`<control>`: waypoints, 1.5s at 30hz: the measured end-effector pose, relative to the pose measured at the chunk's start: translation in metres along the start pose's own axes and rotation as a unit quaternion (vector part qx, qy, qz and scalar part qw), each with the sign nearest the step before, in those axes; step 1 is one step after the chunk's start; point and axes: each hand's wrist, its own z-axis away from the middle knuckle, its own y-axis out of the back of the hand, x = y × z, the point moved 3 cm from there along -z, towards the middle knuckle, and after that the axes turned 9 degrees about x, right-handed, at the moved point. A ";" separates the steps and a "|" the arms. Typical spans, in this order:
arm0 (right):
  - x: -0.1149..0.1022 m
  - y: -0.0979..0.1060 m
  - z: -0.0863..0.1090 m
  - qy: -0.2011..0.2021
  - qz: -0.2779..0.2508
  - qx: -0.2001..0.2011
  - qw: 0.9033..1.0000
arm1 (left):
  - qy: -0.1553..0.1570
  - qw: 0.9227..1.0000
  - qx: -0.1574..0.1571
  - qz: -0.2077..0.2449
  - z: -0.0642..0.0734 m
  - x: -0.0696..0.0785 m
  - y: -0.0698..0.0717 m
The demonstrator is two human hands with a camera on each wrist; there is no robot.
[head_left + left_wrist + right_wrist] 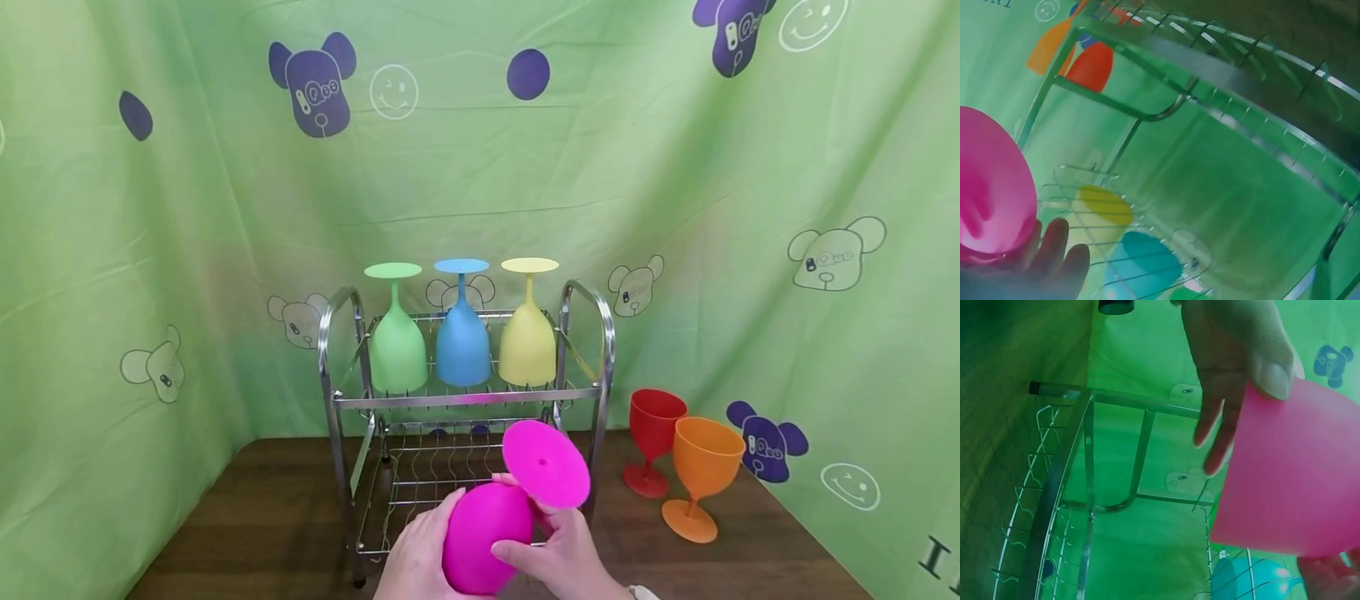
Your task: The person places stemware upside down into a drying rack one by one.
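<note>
A pink cup (487, 533) is held by left hand (420, 550) and right hand (566, 554), its foot (551, 475) shown only in head view.

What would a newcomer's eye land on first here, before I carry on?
Probably the bright magenta goblet, tilted base-up between the left hand and right hand in front of the metal rack. Next, the green, blue and yellow goblets upside down along its upper tier. Right of the rack, red and orange goblets stand upright on the table.
</note>
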 end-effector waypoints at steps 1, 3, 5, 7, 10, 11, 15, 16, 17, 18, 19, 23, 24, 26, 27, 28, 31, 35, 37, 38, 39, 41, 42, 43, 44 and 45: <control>0.000 -0.001 0.000 -0.004 0.008 -0.004 1.000 | 0.023 0.999 -0.021 0.013 0.000 -0.001 -0.001; 0.001 -0.002 -0.001 -0.039 0.022 -0.001 0.999 | 0.070 0.994 -0.054 0.057 -0.001 -0.004 -0.003; 0.002 -0.004 -0.002 -0.084 0.039 0.006 0.996 | 0.122 0.982 -0.078 0.121 -0.001 -0.007 -0.005; 0.004 -0.005 -0.004 -0.126 0.051 0.014 0.991 | 0.170 0.963 -0.094 0.186 0.000 -0.010 -0.008; 0.006 -0.008 -0.007 -0.161 0.071 0.023 0.984 | 0.217 0.936 -0.108 0.256 0.000 -0.014 -0.012; 0.007 -0.008 -0.007 -0.168 0.080 0.026 0.982 | 0.221 0.932 -0.111 0.266 0.000 -0.016 -0.012; 0.013 -0.003 0.000 -0.206 0.104 0.033 0.972 | 0.203 0.937 -0.115 0.261 -0.001 -0.021 -0.012; 0.015 -0.002 0.002 -0.215 0.109 0.034 0.970 | 0.199 0.938 -0.118 0.257 -0.001 -0.022 -0.012; 0.017 0.000 0.004 -0.221 0.111 0.034 0.968 | 0.196 0.939 -0.121 0.254 0.000 -0.023 -0.012; 0.020 0.000 0.005 -0.223 0.113 0.036 0.967 | 0.193 0.940 -0.126 0.253 0.000 -0.024 -0.012; 0.022 0.001 0.006 -0.226 0.114 0.038 0.967 | 0.193 0.939 -0.133 0.253 0.000 -0.025 -0.013; 0.031 0.000 0.009 -0.230 0.124 0.050 0.964 | 0.188 0.935 -0.159 0.256 0.001 -0.030 -0.016; 0.033 -0.001 0.009 -0.229 0.127 0.053 0.964 | 0.183 0.935 -0.164 0.254 0.001 -0.032 -0.016; 0.036 -0.002 0.009 -0.219 0.129 0.062 0.965 | 0.169 0.941 -0.170 0.238 0.001 -0.035 -0.016; 0.037 -0.002 0.009 -0.209 0.131 0.067 0.967 | 0.162 0.946 -0.170 0.225 0.001 -0.037 -0.015; 0.038 -0.003 0.008 -0.196 0.130 0.073 0.969 | 0.155 0.951 -0.170 0.206 0.000 -0.038 -0.014; 0.040 -0.004 0.005 -0.156 0.116 0.092 0.976 | 0.130 0.968 -0.146 0.155 -0.001 -0.043 -0.005; 0.047 -0.004 0.000 -0.057 0.117 0.087 0.988 | 0.024 0.989 0.057 0.131 -0.004 -0.053 0.013; 0.053 -0.003 -0.002 0.020 0.137 0.067 0.988 | -0.031 0.972 0.199 0.120 -0.005 -0.059 0.027; 0.056 -0.003 -0.004 0.064 0.149 0.056 0.985 | -0.048 0.957 0.261 0.114 -0.006 -0.062 0.034; 0.060 -0.003 -0.005 0.101 0.161 0.047 0.981 | -0.051 0.944 0.304 0.117 -0.007 -0.065 0.042; 0.065 -0.002 -0.009 0.161 0.189 0.036 0.968 | -0.034 0.925 0.361 0.116 -0.011 -0.071 0.056; 0.067 -0.001 -0.011 0.175 0.197 0.032 0.964 | -0.019 0.918 0.379 0.114 -0.014 -0.074 0.062; 0.068 0.000 -0.013 0.186 0.202 0.029 0.961 | -0.002 0.914 0.392 0.110 -0.016 -0.077 0.067; 0.070 0.001 -0.014 0.195 0.206 0.025 0.959 | 0.014 0.910 0.401 0.102 -0.018 -0.081 0.071; 0.070 0.002 -0.015 0.199 0.208 0.020 0.958 | 0.031 0.909 0.406 0.094 -0.021 -0.084 0.075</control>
